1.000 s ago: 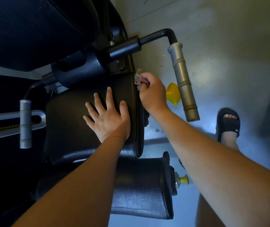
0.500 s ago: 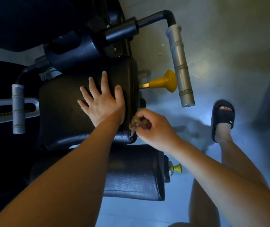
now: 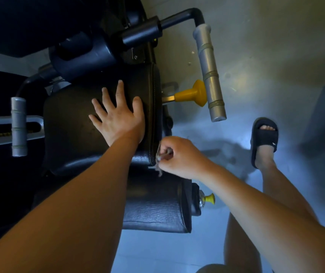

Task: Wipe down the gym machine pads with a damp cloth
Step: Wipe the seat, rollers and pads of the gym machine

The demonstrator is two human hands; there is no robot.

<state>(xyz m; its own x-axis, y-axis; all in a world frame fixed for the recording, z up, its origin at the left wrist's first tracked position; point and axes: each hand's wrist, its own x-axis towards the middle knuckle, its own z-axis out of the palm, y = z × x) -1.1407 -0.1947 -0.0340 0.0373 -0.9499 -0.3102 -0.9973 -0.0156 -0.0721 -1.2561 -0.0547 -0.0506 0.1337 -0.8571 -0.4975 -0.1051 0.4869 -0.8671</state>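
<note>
One pad | left hand flat | right hand grips cloth at edge

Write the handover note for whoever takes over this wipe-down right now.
Left hand: open, fingers spread, pressed flat on top of the upper pad.
Right hand: grips the bunched cloth against that pad's right edge, near its front corner.
Lower pad: just below; neither hand touches it.
Done: cannot tell; no wet marks show on either pad.
Left: probably finish this edge, then wipe the lower pad.
</note>
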